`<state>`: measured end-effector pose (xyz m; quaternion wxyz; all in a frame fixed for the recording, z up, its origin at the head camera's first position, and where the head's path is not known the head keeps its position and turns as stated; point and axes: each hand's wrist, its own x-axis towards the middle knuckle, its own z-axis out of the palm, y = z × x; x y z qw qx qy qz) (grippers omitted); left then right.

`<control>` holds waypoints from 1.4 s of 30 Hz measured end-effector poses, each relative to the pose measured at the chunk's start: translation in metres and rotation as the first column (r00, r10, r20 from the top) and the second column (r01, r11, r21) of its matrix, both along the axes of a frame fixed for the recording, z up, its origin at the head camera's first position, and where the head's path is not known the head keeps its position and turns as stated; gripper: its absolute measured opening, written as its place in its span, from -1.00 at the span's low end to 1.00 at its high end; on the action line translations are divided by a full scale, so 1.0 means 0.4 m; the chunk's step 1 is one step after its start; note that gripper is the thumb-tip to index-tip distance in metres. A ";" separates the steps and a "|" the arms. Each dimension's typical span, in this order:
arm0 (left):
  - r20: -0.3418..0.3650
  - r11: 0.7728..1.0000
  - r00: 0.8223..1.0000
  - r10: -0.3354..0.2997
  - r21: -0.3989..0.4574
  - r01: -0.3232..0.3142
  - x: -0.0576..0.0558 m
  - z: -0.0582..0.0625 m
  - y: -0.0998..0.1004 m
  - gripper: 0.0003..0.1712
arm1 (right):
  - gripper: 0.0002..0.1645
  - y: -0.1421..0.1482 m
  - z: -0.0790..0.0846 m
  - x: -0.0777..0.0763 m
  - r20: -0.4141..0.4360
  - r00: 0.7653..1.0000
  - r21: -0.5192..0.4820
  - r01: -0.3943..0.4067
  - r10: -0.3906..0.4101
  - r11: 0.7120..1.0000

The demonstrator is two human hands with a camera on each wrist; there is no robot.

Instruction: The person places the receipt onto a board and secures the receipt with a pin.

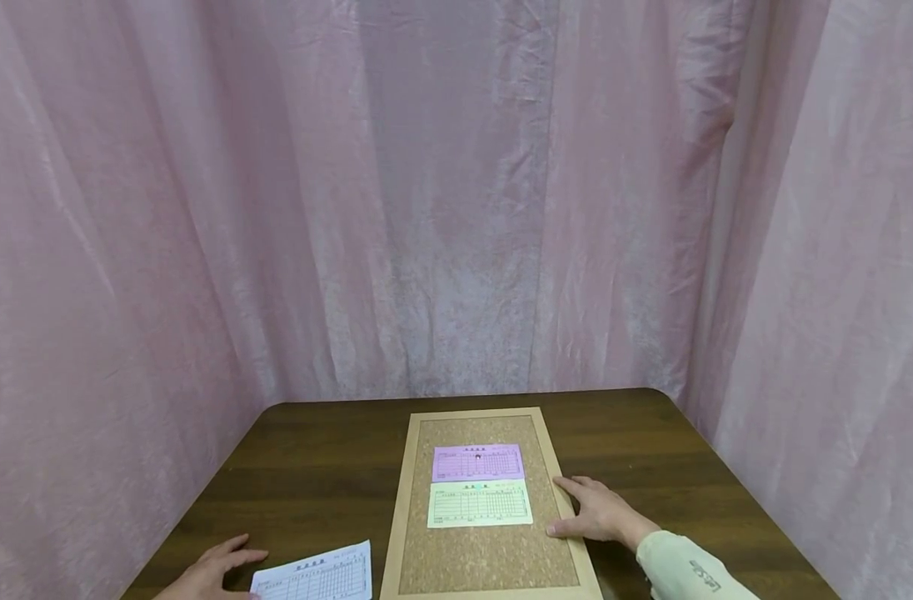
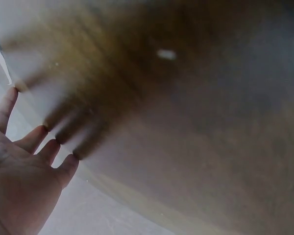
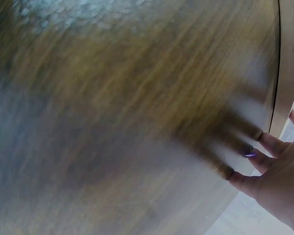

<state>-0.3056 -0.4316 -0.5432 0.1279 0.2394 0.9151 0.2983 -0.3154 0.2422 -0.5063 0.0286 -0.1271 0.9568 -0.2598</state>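
Note:
A cork board (image 1: 494,567) with a light wooden frame lies on the dark table. On it a purple form slip (image 1: 456,467), with a small dark red spot near its middle, lies just above a pale green slip (image 1: 464,508). My right hand (image 1: 595,508) rests at the board's right edge, thumb and index finger on the frame, other fingertips on the table (image 3: 112,147). Near the front left lies a white form slip (image 1: 329,575), cut off by the view's lower edge. My left hand (image 1: 209,575) is spread beside it, thumb at its left edge, fingertips on the table.
The brown wooden tabletop (image 1: 321,450) extends around the board and has rounded far corners. Pink curtains (image 1: 456,208) hang behind it and along both sides. In the right wrist view, a tiny purple thing (image 3: 250,154) shows at one fingertip.

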 end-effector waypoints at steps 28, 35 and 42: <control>-0.004 0.994 1.000 0.003 -0.109 -0.003 0.014 0.061 0.023 -0.46 | 0.15 -0.001 0.004 0.001 0.009 1.000 0.009 0.026 -0.026 1.000; -0.032 0.987 0.999 0.015 -0.160 -0.020 0.006 0.050 0.012 -0.37 | 0.14 -0.002 0.005 0.004 0.004 1.000 0.011 0.019 -0.019 1.000; -0.065 0.987 0.995 0.080 -0.133 -0.088 0.039 0.089 0.058 -0.51 | 0.13 -0.001 0.000 0.006 -0.017 1.000 0.006 0.006 -0.006 1.000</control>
